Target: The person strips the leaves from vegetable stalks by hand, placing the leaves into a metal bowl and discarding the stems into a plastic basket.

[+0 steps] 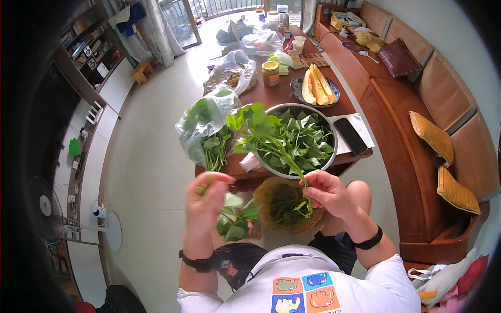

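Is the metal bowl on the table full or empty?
Full: the metal bowl is heaped with green leaves up to its rim.

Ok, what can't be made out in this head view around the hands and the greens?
- Left hand: its fingers curl over a green stem end, hiding the grip.
- Woven basket: the right hand and the leafy stem cover part of its rim and contents.
- Metal bowl: leaves hide its bottom.
- Plastic bag of greens: contents blurred by the film.
- Jar: too small to tell contents.
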`<action>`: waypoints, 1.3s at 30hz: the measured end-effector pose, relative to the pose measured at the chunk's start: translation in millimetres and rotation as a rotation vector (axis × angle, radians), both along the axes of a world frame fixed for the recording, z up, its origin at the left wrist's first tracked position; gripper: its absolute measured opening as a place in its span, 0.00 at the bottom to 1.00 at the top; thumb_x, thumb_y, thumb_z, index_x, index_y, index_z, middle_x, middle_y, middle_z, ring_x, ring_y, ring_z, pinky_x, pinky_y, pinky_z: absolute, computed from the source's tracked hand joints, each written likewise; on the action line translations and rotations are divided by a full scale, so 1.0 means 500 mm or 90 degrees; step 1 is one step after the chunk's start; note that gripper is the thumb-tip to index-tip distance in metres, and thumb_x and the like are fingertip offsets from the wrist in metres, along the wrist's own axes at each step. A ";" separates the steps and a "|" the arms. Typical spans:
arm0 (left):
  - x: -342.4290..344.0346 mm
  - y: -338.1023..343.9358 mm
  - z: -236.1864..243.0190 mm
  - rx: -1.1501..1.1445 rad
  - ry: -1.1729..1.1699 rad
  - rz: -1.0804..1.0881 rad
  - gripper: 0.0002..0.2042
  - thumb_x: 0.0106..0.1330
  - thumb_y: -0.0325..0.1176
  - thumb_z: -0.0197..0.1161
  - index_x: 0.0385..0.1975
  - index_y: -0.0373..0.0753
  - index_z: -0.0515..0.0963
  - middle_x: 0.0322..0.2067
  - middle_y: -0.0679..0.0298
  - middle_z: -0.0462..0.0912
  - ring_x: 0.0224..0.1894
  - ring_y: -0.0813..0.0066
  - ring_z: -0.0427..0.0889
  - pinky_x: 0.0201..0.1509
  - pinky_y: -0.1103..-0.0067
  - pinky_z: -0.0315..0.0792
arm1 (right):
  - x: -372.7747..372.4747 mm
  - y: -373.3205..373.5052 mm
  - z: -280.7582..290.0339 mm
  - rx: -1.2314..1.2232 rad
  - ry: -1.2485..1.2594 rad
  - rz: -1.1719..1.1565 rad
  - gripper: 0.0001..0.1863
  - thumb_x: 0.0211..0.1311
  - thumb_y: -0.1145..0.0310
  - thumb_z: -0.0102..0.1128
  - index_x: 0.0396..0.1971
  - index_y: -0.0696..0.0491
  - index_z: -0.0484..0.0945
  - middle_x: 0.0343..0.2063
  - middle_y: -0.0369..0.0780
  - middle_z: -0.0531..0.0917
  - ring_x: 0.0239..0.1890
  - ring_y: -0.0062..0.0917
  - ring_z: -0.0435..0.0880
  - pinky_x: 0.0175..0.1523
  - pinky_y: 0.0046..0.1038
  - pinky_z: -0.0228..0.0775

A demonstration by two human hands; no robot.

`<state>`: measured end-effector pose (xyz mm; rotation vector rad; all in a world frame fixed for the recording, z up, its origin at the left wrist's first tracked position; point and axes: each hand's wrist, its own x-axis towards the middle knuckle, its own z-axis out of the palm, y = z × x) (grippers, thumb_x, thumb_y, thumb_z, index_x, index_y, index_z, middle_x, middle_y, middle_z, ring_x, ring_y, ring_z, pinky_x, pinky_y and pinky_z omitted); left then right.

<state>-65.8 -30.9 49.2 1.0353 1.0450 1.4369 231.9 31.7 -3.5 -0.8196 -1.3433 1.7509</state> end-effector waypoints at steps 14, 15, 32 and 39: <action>0.151 0.055 -0.006 0.443 0.710 0.033 0.11 0.51 0.25 0.72 0.34 0.41 0.79 0.35 0.63 0.76 0.28 0.68 0.81 0.29 0.75 0.77 | -0.019 -0.021 0.030 0.082 -0.062 0.062 0.05 0.67 0.74 0.59 0.40 0.58 0.77 0.24 0.29 0.75 0.21 0.08 0.70 0.24 0.13 0.62; 0.149 0.058 -0.002 0.445 0.727 0.002 0.11 0.52 0.26 0.71 0.34 0.41 0.79 0.34 0.63 0.76 0.29 0.66 0.81 0.30 0.74 0.78 | -0.016 -0.020 0.029 0.072 -0.062 0.069 0.05 0.66 0.74 0.60 0.39 0.58 0.77 0.23 0.29 0.75 0.22 0.08 0.71 0.25 0.14 0.63; 0.134 0.080 -0.016 0.254 0.612 -0.156 0.06 0.57 0.26 0.67 0.33 0.35 0.83 0.33 0.56 0.81 0.33 0.59 0.81 0.36 0.72 0.75 | -0.039 -0.021 0.034 0.657 -0.389 -0.129 0.07 0.56 0.74 0.65 0.33 0.54 0.76 0.26 0.42 0.80 0.26 0.40 0.81 0.31 0.34 0.75; 0.161 0.071 -0.042 0.151 0.405 -0.068 0.04 0.61 0.25 0.64 0.33 0.31 0.82 0.30 0.63 0.78 0.31 0.76 0.76 0.35 0.82 0.68 | -0.048 -0.018 0.034 0.705 -0.373 -0.203 0.07 0.55 0.75 0.65 0.32 0.55 0.75 0.27 0.42 0.81 0.28 0.38 0.83 0.30 0.33 0.75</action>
